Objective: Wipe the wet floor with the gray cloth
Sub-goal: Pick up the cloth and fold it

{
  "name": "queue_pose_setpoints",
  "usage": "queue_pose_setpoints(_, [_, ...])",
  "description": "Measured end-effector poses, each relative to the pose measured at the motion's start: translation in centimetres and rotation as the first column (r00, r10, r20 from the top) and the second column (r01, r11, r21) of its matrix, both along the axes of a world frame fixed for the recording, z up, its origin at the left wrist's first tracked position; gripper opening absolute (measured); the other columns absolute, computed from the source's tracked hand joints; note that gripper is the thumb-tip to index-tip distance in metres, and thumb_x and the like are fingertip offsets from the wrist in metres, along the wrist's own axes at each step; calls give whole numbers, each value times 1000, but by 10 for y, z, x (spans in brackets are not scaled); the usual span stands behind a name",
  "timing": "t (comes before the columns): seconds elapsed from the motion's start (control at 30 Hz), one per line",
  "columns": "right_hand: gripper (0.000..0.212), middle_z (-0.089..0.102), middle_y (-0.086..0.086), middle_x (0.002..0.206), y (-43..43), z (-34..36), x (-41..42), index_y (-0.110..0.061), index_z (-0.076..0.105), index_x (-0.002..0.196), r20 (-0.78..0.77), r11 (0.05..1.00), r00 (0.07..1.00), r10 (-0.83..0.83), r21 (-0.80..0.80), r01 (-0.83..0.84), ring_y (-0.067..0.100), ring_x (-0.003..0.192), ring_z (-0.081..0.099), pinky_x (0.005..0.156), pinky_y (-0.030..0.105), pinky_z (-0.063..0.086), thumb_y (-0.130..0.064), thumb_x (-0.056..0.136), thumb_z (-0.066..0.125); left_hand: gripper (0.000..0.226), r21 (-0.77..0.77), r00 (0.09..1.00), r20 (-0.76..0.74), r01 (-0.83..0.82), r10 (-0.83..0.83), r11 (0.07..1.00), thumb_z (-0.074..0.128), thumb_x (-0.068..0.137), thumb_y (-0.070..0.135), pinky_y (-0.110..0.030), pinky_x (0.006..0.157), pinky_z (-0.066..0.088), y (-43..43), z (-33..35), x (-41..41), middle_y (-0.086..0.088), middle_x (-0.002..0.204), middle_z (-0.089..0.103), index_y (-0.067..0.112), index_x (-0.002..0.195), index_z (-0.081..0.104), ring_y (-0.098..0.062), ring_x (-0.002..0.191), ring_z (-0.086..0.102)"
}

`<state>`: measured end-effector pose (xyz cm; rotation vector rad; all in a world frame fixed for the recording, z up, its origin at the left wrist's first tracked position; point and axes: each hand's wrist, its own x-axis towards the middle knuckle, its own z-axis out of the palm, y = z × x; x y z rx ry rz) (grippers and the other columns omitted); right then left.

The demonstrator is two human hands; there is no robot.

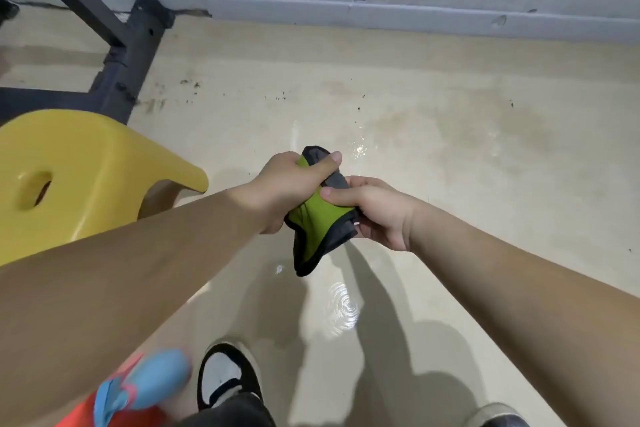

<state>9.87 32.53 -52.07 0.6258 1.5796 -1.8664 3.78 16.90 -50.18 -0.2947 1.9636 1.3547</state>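
Note:
A gray cloth [313,236] with a green face and dark edging is bunched up in the air between both hands, above the beige floor. My left hand [287,189] grips its upper end, thumb pressed over the gray side. My right hand [377,210] clasps its right part from the side. One corner hangs down free. Below it lies a shiny puddle [343,310] with ripple rings. More wet sheen [360,149] glints on the floor beyond the hands.
A yellow plastic stool [79,170] stands close on the left. Behind it is a dark metal frame leg [135,55] near the gray wall's skirting [381,15]. My shoe [225,378] and a blue-and-orange object [138,388] sit at the bottom edge.

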Motion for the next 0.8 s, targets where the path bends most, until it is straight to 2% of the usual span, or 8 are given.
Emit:
queue_pose_setpoints(0.07, [37, 72, 23, 121, -3, -23, 9, -6, 66, 119, 42, 997, 996, -81, -3, 81, 36, 103, 73, 105, 56, 51, -22, 87, 76, 70, 9, 998, 54, 12, -13, 1000, 82, 73, 70, -45, 84, 63, -11, -18, 10, -9, 98, 77, 8, 100, 64, -27, 87, 78])
queue_pose_setpoints(0.17, [31, 77, 13, 117, 3, -51, 23, -12, 66, 126, 105, 978, 974, -203, -21, 206, 31, 108, 74, 85, 39, 60, -17, 96, 65, 46, 75, 992, 115, 41, -50, 996, 88, 79, 53, -39, 73, 61, -21, -39, 19, -9, 86, 75, 14, 85, 65, -24, 73, 74])
queue_pose_setpoints(0.27, [30, 77, 12, 114, 5, -79, 38, -13, 65, 124, 160, 956, 943, -293, 23, 294, 33, 107, 74, 93, 45, 58, -23, 96, 65, 44, 86, 942, 232, 228, -242, 970, 92, 78, 43, -37, 77, 63, -29, -62, 30, -9, 95, 81, 6, 96, 75, -25, 84, 80])
queue_pose_setpoints(0.37, [25, 76, 14, 114, 6, -97, 44, -13, 63, 118, 194, 957, 937, -289, 65, 282, 34, 106, 73, 96, 48, 57, -28, 97, 61, 26, -12, 894, 172, 423, -415, 906, 91, 82, 32, -33, 82, 63, -41, -88, 38, -7, 93, 82, 11, 95, 81, -21, 90, 80])
queue_pose_setpoints(0.47, [23, 77, 11, 111, 3, -105, 38, -16, 64, 116, 175, 960, 944, -281, 66, 274, 31, 101, 74, 87, 41, 59, -30, 98, 62, 14, 36, 959, 116, 256, -259, 966, 78, 94, 32, -31, 78, 60, -48, -108, 41, -1, 94, 82, 19, 98, 81, -20, 91, 78])
queue_pose_setpoints(0.53, [22, 76, 11, 112, -3, -108, 34, -16, 62, 118, 135, 954, 944, -300, 71, 292, 28, 96, 74, 80, 38, 57, -27, 99, 63, 30, 174, 966, 252, 5, -50, 985, 68, 99, 48, -29, 69, 58, -45, -117, 46, 2, 92, 80, 21, 109, 77, -17, 80, 76])
queue_pose_setpoints(0.63, [29, 75, 13, 119, -13, -107, 29, -14, 61, 125, 135, 969, 961, -241, -17, 246, 28, 105, 74, 90, 42, 55, -28, 99, 62, 48, 300, 948, 309, -18, -79, 954, 54, 101, 62, -23, 60, 55, -37, -125, 58, 1, 97, 78, 23, 123, 69, -15, 78, 74])
queue_pose_setpoints(0.8, [27, 77, 12, 114, -15, -98, 18, -17, 63, 124, 147, 964, 954, -261, -14, 266, 31, 105, 75, 80, 39, 59, -31, 102, 59, 46, 295, 975, 222, -74, 7, 953, 76, 94, 48, -35, 86, 62, -43, -148, 67, -2, 115, 80, 20, 129, 69, -22, 107, 77])
